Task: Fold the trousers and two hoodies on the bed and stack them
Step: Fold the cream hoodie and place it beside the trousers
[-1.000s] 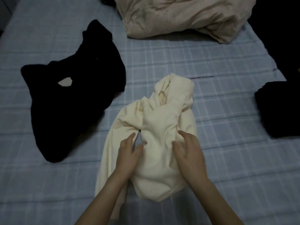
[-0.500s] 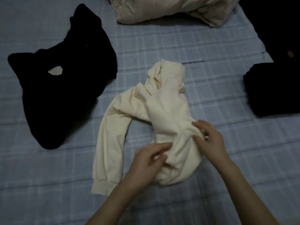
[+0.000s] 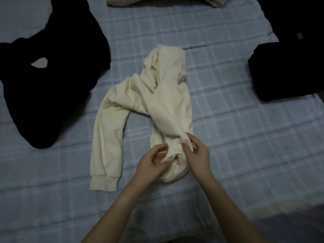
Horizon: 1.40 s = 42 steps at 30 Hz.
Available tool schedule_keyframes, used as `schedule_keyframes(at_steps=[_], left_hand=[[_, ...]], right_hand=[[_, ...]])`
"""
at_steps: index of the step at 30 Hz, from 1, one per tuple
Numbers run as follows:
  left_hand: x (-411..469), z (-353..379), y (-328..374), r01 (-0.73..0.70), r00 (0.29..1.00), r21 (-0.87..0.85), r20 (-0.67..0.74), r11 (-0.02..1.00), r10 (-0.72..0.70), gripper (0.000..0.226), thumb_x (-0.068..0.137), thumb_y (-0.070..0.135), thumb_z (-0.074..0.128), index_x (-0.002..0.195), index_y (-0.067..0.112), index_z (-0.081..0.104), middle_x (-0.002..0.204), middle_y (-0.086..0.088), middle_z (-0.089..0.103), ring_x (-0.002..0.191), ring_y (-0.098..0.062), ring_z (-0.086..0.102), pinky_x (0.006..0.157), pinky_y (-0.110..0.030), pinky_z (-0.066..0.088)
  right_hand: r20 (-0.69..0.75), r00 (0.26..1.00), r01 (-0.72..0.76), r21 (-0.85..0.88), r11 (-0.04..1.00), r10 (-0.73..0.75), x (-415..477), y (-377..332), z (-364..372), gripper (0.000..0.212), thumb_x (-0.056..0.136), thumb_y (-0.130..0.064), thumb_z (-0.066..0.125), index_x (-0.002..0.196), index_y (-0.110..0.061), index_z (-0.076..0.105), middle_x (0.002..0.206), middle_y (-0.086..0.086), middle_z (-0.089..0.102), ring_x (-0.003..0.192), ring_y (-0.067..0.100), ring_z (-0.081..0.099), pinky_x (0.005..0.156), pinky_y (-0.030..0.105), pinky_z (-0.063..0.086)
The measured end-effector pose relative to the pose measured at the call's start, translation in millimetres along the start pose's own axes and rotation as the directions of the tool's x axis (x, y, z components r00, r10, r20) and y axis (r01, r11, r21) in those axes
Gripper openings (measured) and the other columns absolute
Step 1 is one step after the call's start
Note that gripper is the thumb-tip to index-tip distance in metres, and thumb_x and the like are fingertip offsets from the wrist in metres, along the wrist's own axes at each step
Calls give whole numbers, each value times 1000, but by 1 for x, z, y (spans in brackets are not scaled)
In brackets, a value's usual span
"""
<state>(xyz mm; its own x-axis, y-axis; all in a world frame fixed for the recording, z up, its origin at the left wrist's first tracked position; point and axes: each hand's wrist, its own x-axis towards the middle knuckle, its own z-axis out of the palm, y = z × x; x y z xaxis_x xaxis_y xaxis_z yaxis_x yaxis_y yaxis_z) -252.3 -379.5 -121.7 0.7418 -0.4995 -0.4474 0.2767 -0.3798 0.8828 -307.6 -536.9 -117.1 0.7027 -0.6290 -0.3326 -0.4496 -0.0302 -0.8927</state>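
A black hoodie [image 3: 52,81] is spread unfolded at the far left of the bed [image 3: 236,146], which is covered with a blue checked sheet. A pale patch is seen at the neck opening of this garment. It is kept well apart from both hands.

The cream hoodie [image 3: 166,102] is laid in the middle of the bed, just right of the black hoodie and not touching it. Its hood is bunched at the far end. One sleeve is stretched along the left side towards the person, with the cuff [image 3: 103,183] lying flat on the sheet. The other sleeve is crossed diagonally over the body of the garment, from upper left to lower right. The near end of the body is gathered into a rounded roll.

The left hand [image 3: 152,165] is placed at the left of that roll, and a fold of cream fabric is pinched between its curled fingers and thumb. The right hand [image 3: 196,155] is placed just beside it, and the end of the crossed sleeve is gripped in its fingertips. Both forearms are bare.

At the top edge, part of a beige duvet [image 3: 122,0] is visible. At the right edge of the bed, a dark folded garment [image 3: 287,71] is set well apart from the cream hoodie; its type cannot be told.
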Motion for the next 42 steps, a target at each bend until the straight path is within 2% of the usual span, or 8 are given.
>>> schedule_keyframes(at_steps=[6, 10, 16, 20, 23, 29, 35, 42], left_hand=[[-19, 3, 2, -62, 998, 111, -26, 992, 65, 30, 87, 5, 70, 106, 28, 69, 95, 15, 73, 87, 3, 65, 77, -13, 46], [-31, 7, 5, -80, 995, 95, -52, 992, 86, 20, 87, 8, 71, 103, 19, 72, 92, 10, 75, 84, 2, 66, 73, -13, 47], [-45, 7, 6, -108, 994, 37, 2, 993, 108, 32, 86, 6, 72, 114, 22, 68, 101, 17, 72, 92, 3, 66, 76, -11, 48], [-53, 5, -8, -49, 996, 9, 71, 999, 48, 39, 84, 3, 72, 118, 22, 67, 109, 11, 71, 101, 1, 65, 89, -16, 50], [-42, -11, -29, -28, 993, -68, -118, 997, 19, 21, 90, 6, 66, 105, 21, 71, 106, 8, 72, 93, 0, 66, 83, -21, 50], [32, -13, -58, 124, 969, -151, -193, 981, -152, 50, 91, 24, 67, 139, 27, 50, 130, -1, 55, 119, -20, 56, 102, -44, 48], [65, 18, -77, -8, 949, -92, -316, 996, -22, 62, 83, -1, 69, 140, 16, 50, 133, 1, 57, 127, -18, 53, 95, -13, 42], [-13, 57, -6, -271, 789, -291, -614, 918, 38, 58, 80, -5, 73, 125, 30, 64, 122, 13, 68, 112, 0, 62, 86, -17, 52]], right_hand=[[18, 999, 27, 85, 996, -28, -8, -16, -21, 36, 92, 5, 60, 127, -1, 64, 121, 8, 70, 111, 12, 65, 92, 15, 50], [70, 998, 5, 13, 1000, -6, -12, -21, -28, 42, 95, -3, 61, 136, -7, 58, 131, 7, 64, 122, 21, 61, 103, 31, 49], [210, 974, 153, -318, 936, -87, -33, -29, -18, 66, 82, -61, 57, 144, -51, 36, 144, -5, 44, 123, 10, 48, 96, 26, 39], [182, 979, 146, -292, 945, -95, -41, -17, -6, 57, 84, -14, 71, 139, -22, 56, 132, 5, 61, 105, 13, 55, 93, 29, 47], [109, 984, 165, -271, 948, -140, -38, -1, -10, 49, 85, 5, 62, 132, -10, 61, 130, 8, 64, 117, 21, 60, 103, 39, 47], [126, 941, 339, -405, 849, -316, -23, 32, -13, 63, 86, 16, 49, 141, -15, 53, 136, 8, 52, 115, 3, 47, 97, 3, 32], [222, 932, 332, -213, 919, -286, 1, 54, -27, 35, 89, -3, 68, 118, -23, 71, 120, -1, 65, 110, 2, 60, 95, 14, 43], [39, 948, 309, 107, 945, -315, 25, 26, -121, 32, 84, 3, 72, 104, -23, 77, 101, -12, 76, 96, 1, 69, 80, 14, 52]])
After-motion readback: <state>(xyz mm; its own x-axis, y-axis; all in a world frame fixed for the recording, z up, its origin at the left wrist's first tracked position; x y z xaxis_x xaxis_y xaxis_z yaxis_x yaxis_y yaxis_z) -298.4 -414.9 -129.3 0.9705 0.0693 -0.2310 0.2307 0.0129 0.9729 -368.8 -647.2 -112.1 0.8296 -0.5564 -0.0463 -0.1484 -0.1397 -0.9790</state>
